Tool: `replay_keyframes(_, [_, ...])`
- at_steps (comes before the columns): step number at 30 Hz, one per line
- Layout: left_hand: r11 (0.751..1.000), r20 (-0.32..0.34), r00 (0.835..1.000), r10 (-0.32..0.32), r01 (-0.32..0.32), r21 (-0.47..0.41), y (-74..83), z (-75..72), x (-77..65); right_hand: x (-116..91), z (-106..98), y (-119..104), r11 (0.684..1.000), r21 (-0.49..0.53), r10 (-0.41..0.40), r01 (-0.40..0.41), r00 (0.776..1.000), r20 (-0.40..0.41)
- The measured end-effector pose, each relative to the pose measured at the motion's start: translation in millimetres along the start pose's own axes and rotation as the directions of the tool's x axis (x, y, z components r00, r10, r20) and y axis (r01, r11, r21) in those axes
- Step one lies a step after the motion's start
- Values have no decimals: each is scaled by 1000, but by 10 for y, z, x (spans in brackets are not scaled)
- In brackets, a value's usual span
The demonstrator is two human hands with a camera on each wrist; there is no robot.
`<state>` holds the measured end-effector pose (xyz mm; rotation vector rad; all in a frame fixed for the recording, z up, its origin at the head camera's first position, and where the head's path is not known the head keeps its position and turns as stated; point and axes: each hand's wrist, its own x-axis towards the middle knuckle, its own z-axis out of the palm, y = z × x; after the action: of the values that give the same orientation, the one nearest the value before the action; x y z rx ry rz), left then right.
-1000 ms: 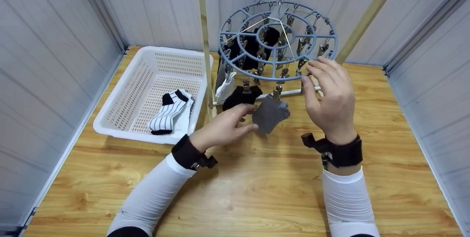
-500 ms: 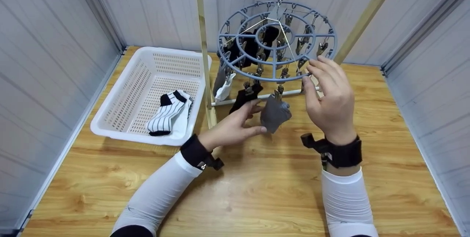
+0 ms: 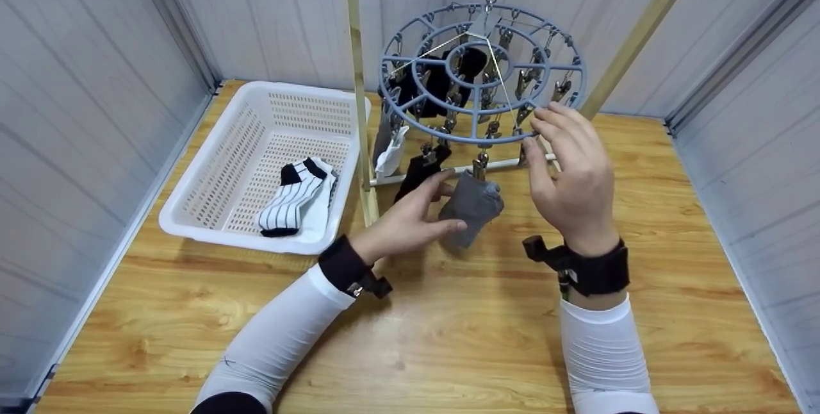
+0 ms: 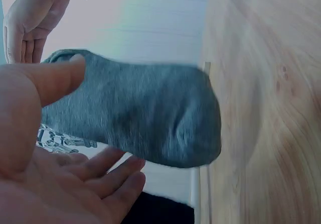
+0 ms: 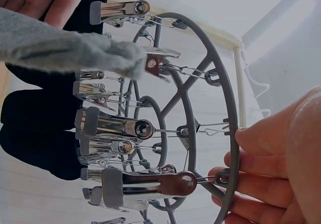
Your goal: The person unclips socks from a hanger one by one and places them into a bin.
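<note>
Beneath the front rim of the round blue-grey plastic hanger (image 3: 475, 122), the grey fabric sock (image 3: 479, 202) hangs from a silver metal clip (image 3: 480, 165); the left hand (image 3: 410, 218) has thumb and relaxed fingers parted around it, and the right hand (image 3: 574, 173) pinches the rim. The step in hand is judged to be settling this sock. The next move likely calls for clearing the left hand without tugging the clip, the rim held steady.
</note>
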<state>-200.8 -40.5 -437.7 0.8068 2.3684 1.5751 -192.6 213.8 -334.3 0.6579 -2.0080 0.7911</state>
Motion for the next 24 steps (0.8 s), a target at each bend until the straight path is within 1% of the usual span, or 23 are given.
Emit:
replay_keyframes(3, [1000, -21, 1000, 1, -1, -22, -10, 9, 7, -1, 0, -4, 1000, -1, -3, 3, 1000, 6])
replay_keyframes(7, [1000, -18, 1000, 5, -5, -28, -16, 22, 6, -3, -4, -14, 1000, -2, -5, 5, 1000, 7])
replay_keyframes(11, [1000, -17, 1000, 26, -26, 13, -26, 45, 5, -6, -6, -22, 1000, -5, -6, 6, 1000, 13])
replay_keyframes(14, [997, -39, 998, 58, -56, 56, -31, 60, 3, -5, -10, -25, 1000, -5, -7, 7, 1000, 16])
replay_keyframes(17, [995, -65, 995, 75, -71, 68, -22, 57, -8, 0, -16, -28, 1000, -2, -7, 7, 1000, 15])
replay_keyframes(24, [999, -68, 998, 16, -14, 36, 30, 12, -51, 6, -44, -54, 1000, 16, -16, 16, 1000, 23])
